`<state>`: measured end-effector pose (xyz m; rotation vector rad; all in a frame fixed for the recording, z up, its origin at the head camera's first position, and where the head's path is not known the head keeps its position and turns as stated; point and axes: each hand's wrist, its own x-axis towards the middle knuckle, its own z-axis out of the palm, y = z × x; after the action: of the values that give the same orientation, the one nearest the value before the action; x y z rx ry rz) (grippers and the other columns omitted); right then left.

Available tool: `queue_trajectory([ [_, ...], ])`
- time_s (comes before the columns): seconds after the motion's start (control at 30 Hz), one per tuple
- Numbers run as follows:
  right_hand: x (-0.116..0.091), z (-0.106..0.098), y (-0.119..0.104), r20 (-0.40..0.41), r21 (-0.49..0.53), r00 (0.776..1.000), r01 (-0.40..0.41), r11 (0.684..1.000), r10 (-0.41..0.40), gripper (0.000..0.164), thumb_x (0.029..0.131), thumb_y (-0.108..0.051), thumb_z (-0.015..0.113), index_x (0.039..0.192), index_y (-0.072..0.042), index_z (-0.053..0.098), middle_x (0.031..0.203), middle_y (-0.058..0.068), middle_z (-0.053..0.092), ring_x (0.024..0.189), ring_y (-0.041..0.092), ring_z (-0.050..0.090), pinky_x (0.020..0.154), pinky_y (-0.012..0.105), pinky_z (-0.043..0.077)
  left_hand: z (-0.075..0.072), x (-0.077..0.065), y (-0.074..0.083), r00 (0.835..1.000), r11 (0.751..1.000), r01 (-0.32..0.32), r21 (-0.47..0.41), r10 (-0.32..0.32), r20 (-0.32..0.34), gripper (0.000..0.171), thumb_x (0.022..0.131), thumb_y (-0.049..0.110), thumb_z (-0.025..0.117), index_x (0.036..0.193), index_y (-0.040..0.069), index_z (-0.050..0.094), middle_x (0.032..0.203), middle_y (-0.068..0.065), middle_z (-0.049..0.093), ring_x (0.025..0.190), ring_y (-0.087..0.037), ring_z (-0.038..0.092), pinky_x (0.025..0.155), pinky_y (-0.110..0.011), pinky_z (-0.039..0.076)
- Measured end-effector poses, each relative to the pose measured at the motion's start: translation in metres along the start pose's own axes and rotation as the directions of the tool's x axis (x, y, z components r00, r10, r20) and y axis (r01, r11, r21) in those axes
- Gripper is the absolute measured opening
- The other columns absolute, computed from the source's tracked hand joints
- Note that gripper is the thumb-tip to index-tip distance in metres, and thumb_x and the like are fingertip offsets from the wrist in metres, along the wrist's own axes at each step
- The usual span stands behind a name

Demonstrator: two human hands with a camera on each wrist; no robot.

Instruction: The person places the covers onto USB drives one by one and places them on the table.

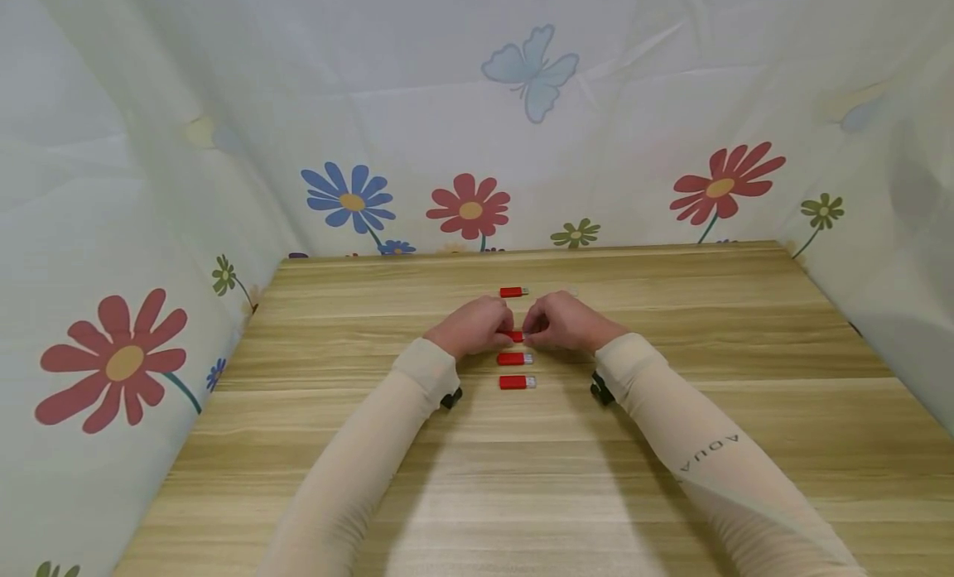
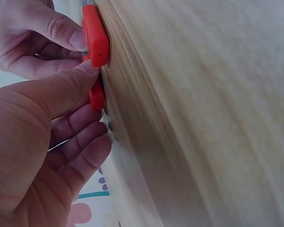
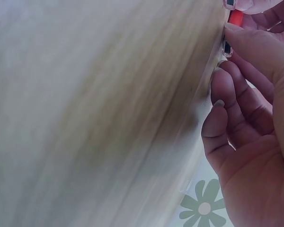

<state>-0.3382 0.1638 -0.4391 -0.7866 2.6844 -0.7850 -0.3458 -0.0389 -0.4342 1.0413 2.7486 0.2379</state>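
Observation:
Both hands meet at one red USB flash drive [image 1: 517, 337] lying across the wooden table. My left hand [image 1: 477, 324] pinches its red end between thumb and fingers. From the other side my right hand [image 1: 570, 322] pinches the metal plug end, thumb foremost; the fingertips hide much of this drive. In the right wrist view a bit of its red body [image 3: 235, 18] shows between the two thumbs. Toward me lie two more red drives [image 1: 512, 359], [image 1: 516, 382], plugs pointing right. Another red drive [image 1: 512, 292] sits just beyond the hands.
A small clear piece [image 1: 572, 292] lies behind my right hand. The wood-grain table [image 1: 492, 478] ends at the back against a white curtain [image 1: 417, 105] printed with flowers, which also hangs along both sides.

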Motion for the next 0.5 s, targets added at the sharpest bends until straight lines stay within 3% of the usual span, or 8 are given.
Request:
queue_trajectory([
  [0.27,0.001,-0.013,0.002,-0.059,-0.025,0.998,-0.025,0.999,0.024,0.017,0.090,-0.024,0.080,0.102,-0.012,0.079,0.096,0.001,0.076,0.086,0.016,0.066,0.083,0.036,0.058,-0.007,-0.001,0.000,0.998,0.997,0.053,-0.050,-0.054,-0.021,0.023,0.096,0.035,0.072,0.084,0.016,0.072,0.069,0.000,0.062,0.065,-0.016,0.055,0.062,-0.025,0.045],
  [0.5,0.007,-0.032,0.020,-0.142,-0.102,0.989,-0.059,0.993,0.044,0.015,0.095,-0.021,0.073,0.101,-0.008,0.079,0.095,0.005,0.076,0.083,0.018,0.065,0.079,0.039,0.055,-0.014,0.012,-0.005,0.990,0.994,0.113,-0.008,-0.113,-0.082,0.029,0.098,0.034,0.070,0.118,0.013,0.069,0.107,0.000,0.066,0.093,-0.016,0.061,0.092,-0.029,0.056],
])
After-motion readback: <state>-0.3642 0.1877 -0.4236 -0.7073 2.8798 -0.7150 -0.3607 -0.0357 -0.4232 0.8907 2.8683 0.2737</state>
